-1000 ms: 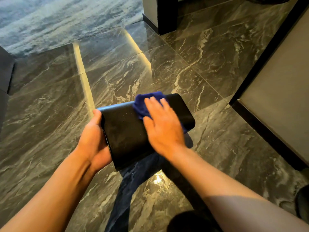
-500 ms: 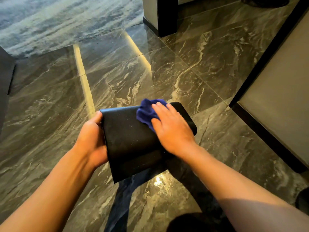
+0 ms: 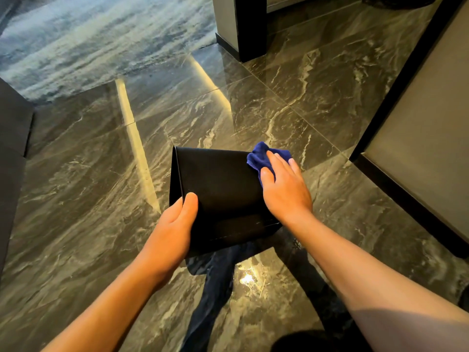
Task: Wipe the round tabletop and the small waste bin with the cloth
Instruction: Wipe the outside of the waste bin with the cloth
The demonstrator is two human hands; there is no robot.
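Observation:
The small black waste bin (image 3: 223,189) is held on its side above the floor, a flat dark face turned up toward me. My left hand (image 3: 177,219) grips its near left edge, thumb lying on the top face. My right hand (image 3: 284,189) presses a blue cloth (image 3: 261,156) against the bin's far right corner; part of the cloth sticks out beyond my fingers. The round tabletop is not in view.
Glossy dark marble floor (image 3: 291,102) lies all around. A grey wall panel with a black base (image 3: 406,158) stands to the right, a dark pillar (image 3: 243,29) at the top, a pale rug (image 3: 88,39) at the far left, dark furniture (image 3: 12,138) at the left edge.
The bin has turned in my hands and my left hand has shifted to its near edge, thumb on top. My right hand slid the cloth toward the bin's far right corner.

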